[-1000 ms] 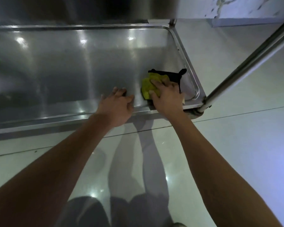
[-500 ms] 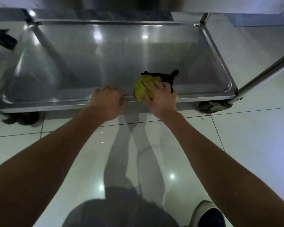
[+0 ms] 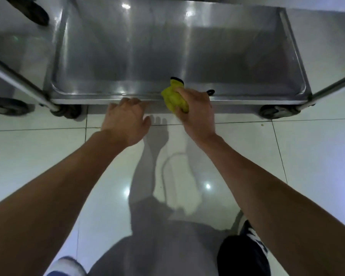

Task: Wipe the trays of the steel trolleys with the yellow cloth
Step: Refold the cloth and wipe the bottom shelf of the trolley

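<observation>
Down here, my right hand [image 3: 197, 110] bunches the yellow cloth [image 3: 174, 98], fingers and thumb curled round it so that it bulges out to the left of my knuckles. The cloth sits on the near rim of the steel tray [image 3: 167, 56], half over the lip, with a black-edged corner poking up just beyond my fingertips and another black tip showing to the right of my hand. My left hand [image 3: 126, 120] grips nothing; its loosely bent fingers [image 3: 131, 101] rest at the same rim, a short way left of the cloth.

Beyond my fingers the tray spreads wide, a shallow rectangular pan of brushed steel with rounded corners and a raised lip, throwing back blurry ceiling lights. To the far left of my left hand a slanted steel tube [image 3: 18, 82] of the trolley frame runs down to a dark castor wheel [image 3: 68, 112]; another tube [image 3: 335, 86] and wheel [image 3: 271, 111] stand to the far right of my right hand. Past the left tube, another wheel [image 3: 6, 106] shows at the picture's edge. A dark shoe [image 3: 30, 8] lies on the floor far beyond, up and left.

Below my wrists the floor [image 3: 38, 156] is glossy white tile with thin dark joints, mirroring my arms. Nearer me are my grey trousers [image 3: 157, 255] and a black shoe [image 3: 243, 255].
</observation>
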### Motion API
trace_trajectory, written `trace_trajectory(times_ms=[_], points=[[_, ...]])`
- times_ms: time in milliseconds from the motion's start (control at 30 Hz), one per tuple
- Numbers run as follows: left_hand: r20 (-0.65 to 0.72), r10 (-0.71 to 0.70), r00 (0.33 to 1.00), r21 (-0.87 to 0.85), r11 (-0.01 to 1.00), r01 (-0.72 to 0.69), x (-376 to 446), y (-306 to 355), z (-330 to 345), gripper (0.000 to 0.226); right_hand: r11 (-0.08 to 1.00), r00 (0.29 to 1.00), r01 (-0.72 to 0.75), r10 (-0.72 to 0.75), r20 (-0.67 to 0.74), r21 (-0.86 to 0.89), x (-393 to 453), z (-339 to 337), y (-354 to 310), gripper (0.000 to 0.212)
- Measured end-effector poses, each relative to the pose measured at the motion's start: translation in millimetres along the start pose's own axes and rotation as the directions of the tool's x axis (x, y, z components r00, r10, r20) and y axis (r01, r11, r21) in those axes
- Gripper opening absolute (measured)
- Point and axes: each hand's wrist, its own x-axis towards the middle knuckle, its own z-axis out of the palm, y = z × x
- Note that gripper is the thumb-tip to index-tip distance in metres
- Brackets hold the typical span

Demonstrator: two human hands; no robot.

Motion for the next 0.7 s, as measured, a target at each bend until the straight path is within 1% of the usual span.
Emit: trace_trajectory(times_ms=[100, 233, 333, 433, 500, 600, 700], points=[[0.077, 0.022, 0.997, 0.029, 0.999, -0.024, -29.3, 7.6, -34.1, 0.046, 0.998, 0.999, -0.048, 0.048, -0.009, -0.031, -39.8, -33.3, -28.4, 0.048], [0.117, 0.065, 0.991, 0.054, 0.996, -0.071, -76.5, 24.5, -92.7, 0.047, 0.991, 0.991, -0.131, 0.131, -0.011, -0.024, -87.8, -95.7, -68.6, 0.050], [0.142, 0.112, 0.984, 0.003, 0.994, -0.114, -120.6, 48.3, -139.9, 0.049, 0.970, 0.971, -0.238, 0.239, -0.025, 0.050, -127.0, -155.7, -95.1, 0.050], [0.161, 0.156, 0.975, 0.017, 0.987, -0.161, -155.4, 72.9, -184.2, 0.050, 0.952, 0.952, -0.300, 0.303, -0.043, 0.059, -164.5, -218.1, -114.7, 0.046], [0.160, 0.176, 0.971, 0.036, 0.982, -0.184, -171.9, 91.9, -212.8, 0.049, 0.939, 0.940, -0.335, 0.339, -0.040, 0.082, -186.4, -258.1, -120.5, 0.044], [0.154, 0.199, 0.968, 0.024, 0.978, -0.205, -196.3, 129.2, -251.2, 0.051, 0.901, 0.913, -0.394, 0.406, -0.037, 0.183, -220.8, -313.6, -121.1, 0.041], [0.187, 0.234, 0.954, 0.014, 0.971, -0.241, -226.3, 182.6, -286.9, 0.051, 0.868, 0.894, -0.424, 0.447, -0.034, 0.257, -258.3, -369.4, -120.6, 0.042]])
